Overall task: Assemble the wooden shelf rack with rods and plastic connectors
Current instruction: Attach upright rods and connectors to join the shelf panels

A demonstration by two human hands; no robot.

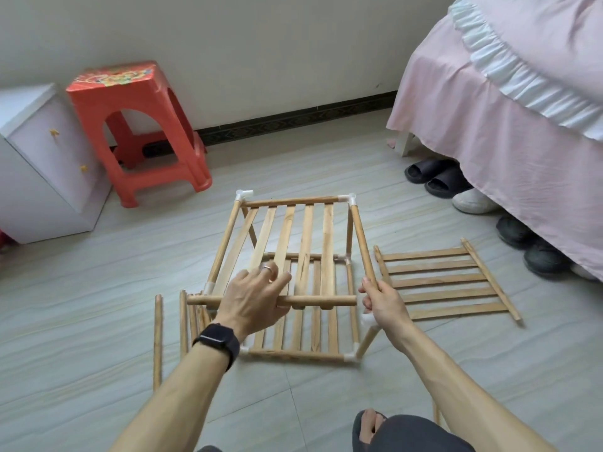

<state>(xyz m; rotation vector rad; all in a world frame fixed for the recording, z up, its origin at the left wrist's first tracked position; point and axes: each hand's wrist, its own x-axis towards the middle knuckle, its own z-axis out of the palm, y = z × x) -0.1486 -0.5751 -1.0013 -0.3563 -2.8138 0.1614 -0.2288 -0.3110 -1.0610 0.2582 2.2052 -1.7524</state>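
A partly built wooden rack (287, 230) stands on the floor in front of me, with an upper slatted shelf, a lower slatted shelf (310, 334) and white plastic connectors (347, 199) at the corners. My left hand (254, 298), with a ring and a black watch, lies over the near front rod (326, 301) of the upper shelf, fingers spread across the slats. My right hand (381, 300) is closed on the near end of the right side rod (362, 243). Just below that hand sits a white connector (368, 319) on the front right upright.
A spare slatted panel (440, 283) lies flat to the right. Loose rods (158, 340) lie at the left. A red plastic stool (140, 125) and a white cabinet (39, 164) stand back left. A pink-skirted bed (509, 125) with shoes (434, 177) beneath fills the right. My foot (368, 425) is at the bottom.
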